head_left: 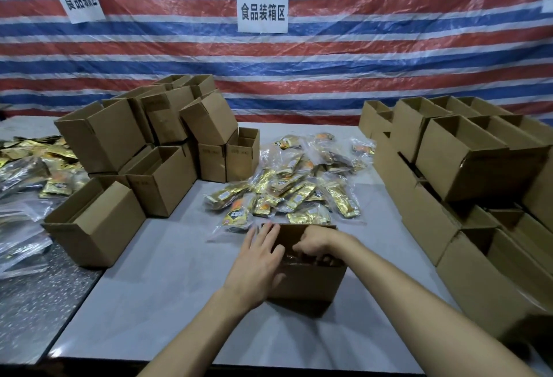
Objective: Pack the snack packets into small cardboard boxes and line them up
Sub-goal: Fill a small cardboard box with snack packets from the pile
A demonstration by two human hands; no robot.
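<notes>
A small cardboard box is being filled near the front of the bench. The left hand is laid flat on the box's left side with its fingers straight, so the box is held steady. The right hand is dipped into the open top, and its fingers are curled down onto the dark packets inside (whether one is gripped or only pushed cannot be told). To do this step well, the packets should be pressed down flat and even, so nothing sticks up over the rim. The box should not be let tip. The heap of snack packets is just behind the box, between the left stack of boxes and the right stack of boxes.
</notes>
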